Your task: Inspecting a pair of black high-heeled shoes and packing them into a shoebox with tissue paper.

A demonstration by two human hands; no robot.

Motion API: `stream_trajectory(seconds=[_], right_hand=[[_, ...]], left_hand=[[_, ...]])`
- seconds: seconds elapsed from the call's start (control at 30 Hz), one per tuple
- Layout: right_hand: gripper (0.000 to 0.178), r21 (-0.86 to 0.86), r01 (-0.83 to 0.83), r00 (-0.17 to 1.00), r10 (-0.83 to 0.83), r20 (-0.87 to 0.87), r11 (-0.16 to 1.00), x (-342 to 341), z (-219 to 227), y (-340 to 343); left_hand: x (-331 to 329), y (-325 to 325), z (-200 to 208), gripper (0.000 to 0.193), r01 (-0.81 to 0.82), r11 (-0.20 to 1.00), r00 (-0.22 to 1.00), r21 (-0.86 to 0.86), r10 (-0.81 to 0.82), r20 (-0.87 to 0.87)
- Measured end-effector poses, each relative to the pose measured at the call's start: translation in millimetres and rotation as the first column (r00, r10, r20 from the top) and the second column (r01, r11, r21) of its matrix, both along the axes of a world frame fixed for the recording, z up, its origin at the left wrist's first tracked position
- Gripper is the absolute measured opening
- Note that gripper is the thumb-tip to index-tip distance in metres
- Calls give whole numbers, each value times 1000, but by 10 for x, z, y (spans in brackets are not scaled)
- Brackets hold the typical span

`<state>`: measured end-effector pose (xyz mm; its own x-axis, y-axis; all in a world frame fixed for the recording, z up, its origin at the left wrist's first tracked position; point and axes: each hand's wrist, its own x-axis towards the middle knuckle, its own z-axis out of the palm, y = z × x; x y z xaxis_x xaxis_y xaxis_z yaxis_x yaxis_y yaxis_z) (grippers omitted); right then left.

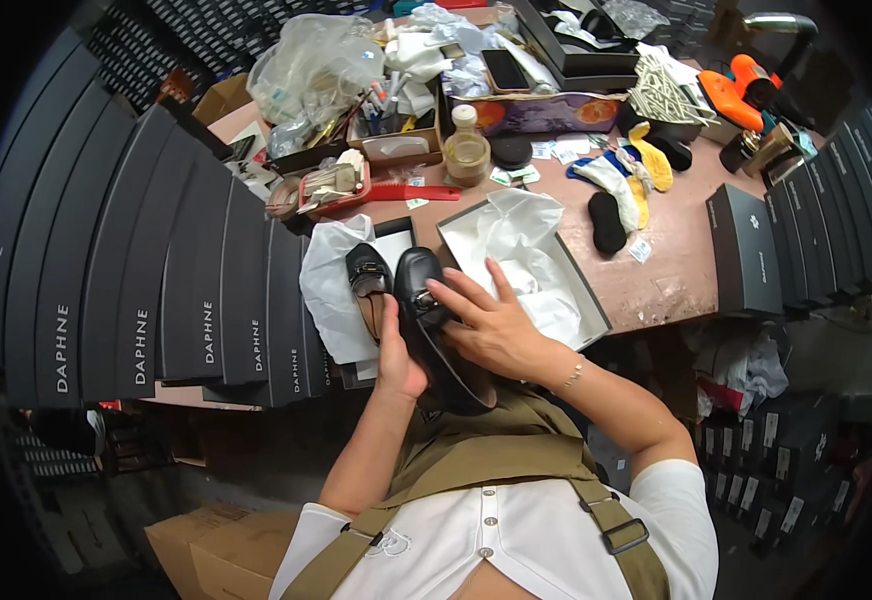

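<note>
A black loafer [435,350] with a metal ornament across its front is tilted toe-up in front of me. My left hand [399,362] grips it along its left side; the fingers behind it are hidden. Over its upper, the fingers of my right hand [501,332] are spread and touch it near the ornament; the thumb is hidden. A second black loafer [367,272] lies just left, over white tissue paper [328,285] in a dark shoebox [396,236]. On the right, an open box part [588,308] with a pale inside holds crumpled tissue paper [526,230].
Stacked dark shoeboxes [181,250] wall the left side, and more boxes [743,245] stand right. Behind are a red-handled brush [411,193], a bottle [467,150], a phone [504,70], a black pad [608,222], cloths [621,180] and an orange tool [726,98].
</note>
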<state>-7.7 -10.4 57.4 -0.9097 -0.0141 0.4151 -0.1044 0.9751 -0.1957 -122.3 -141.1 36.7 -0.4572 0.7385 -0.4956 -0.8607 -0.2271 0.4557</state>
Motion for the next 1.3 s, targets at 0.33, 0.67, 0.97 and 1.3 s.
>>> stream_trajectory(seconds=[0.33,0.67,0.97,1.3], right_hand=[[14,62,-149,987,153,-55,987,-231,-345,-29],[18,42,341,935,-344,88,939,451,-193,433],[22,-531,-195,967,-69,-247,-825,-126,53,-318],[22,-881,-460,885,-138,-445,-109,-240,451,-493]], left_hand=[[235,-67,-216,61,45,999,998,-20,-46,-36],[-228,-118,-203,59,-111,993,984,50,117,-131],[15,32,-105,85,-226,957,708,183,290,-644],[637,431,823,92,-173,873,327,457,488,-809]])
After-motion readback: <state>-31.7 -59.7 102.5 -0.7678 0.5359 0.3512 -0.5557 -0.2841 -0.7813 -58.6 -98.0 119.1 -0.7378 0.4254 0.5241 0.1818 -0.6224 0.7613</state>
